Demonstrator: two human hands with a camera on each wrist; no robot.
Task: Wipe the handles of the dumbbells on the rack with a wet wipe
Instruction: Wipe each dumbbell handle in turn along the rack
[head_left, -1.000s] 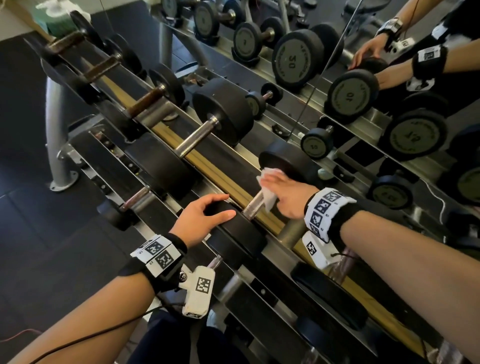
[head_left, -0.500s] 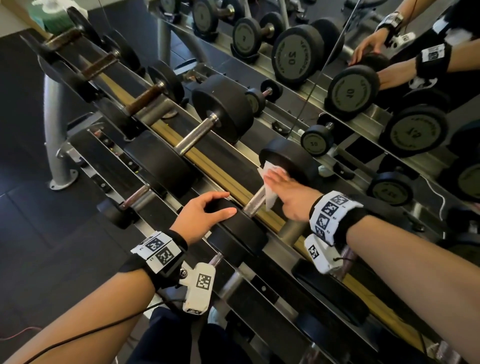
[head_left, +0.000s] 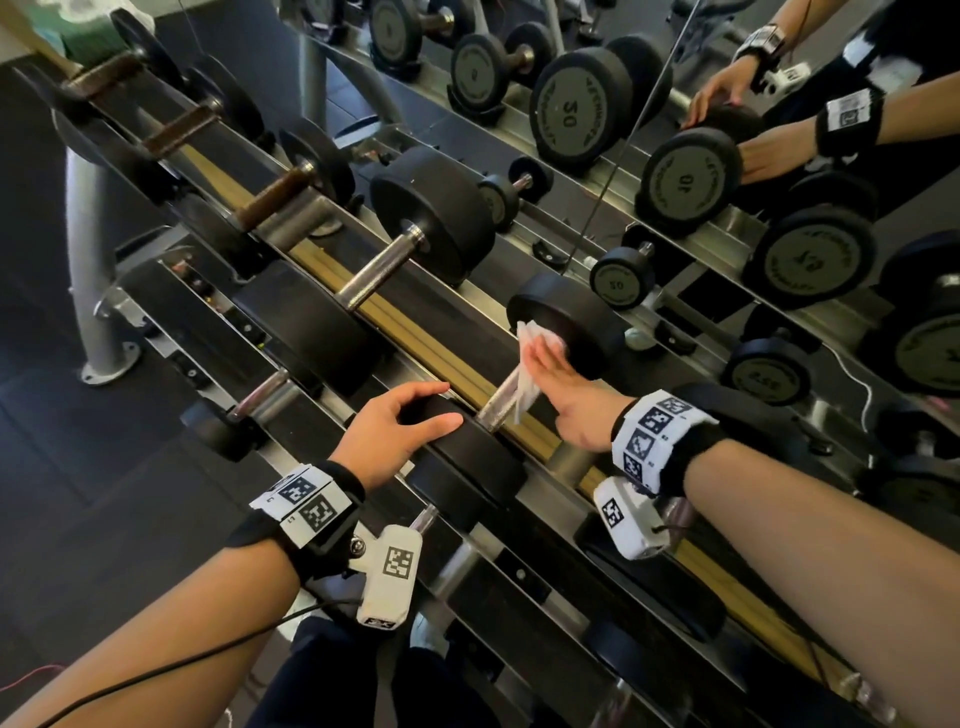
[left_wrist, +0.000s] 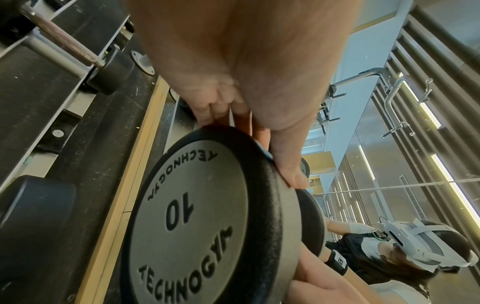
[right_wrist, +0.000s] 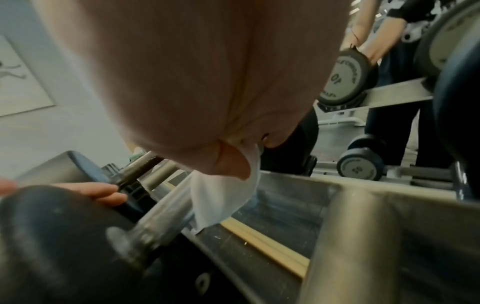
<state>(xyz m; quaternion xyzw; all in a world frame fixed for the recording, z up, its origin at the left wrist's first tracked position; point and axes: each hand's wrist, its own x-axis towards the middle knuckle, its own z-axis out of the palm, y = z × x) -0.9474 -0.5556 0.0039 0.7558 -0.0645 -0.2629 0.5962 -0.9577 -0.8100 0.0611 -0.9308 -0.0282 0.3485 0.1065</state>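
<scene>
Wipe in progress on the 10 dumbbell, upper tier of the rack (head_left: 415, 332).

The dumbbell (head_left: 566, 325) lies crosswise on the rack, its handle (head_left: 498, 400) running from near left to far right. The left hand (head_left: 395, 436) rests on the near head with fingers relaxed. The right hand (head_left: 566, 400), the nearer one, presses the wet wipe (head_left: 527, 364) onto the handle; whether its fingers wrap the bar cannot be told.

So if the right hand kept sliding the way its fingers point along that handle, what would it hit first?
Most likely the far black weight head of the same dumbbell. The right hand holds the wipe against the handle, fingertips already close to it; the exact gap is unclear.
</scene>
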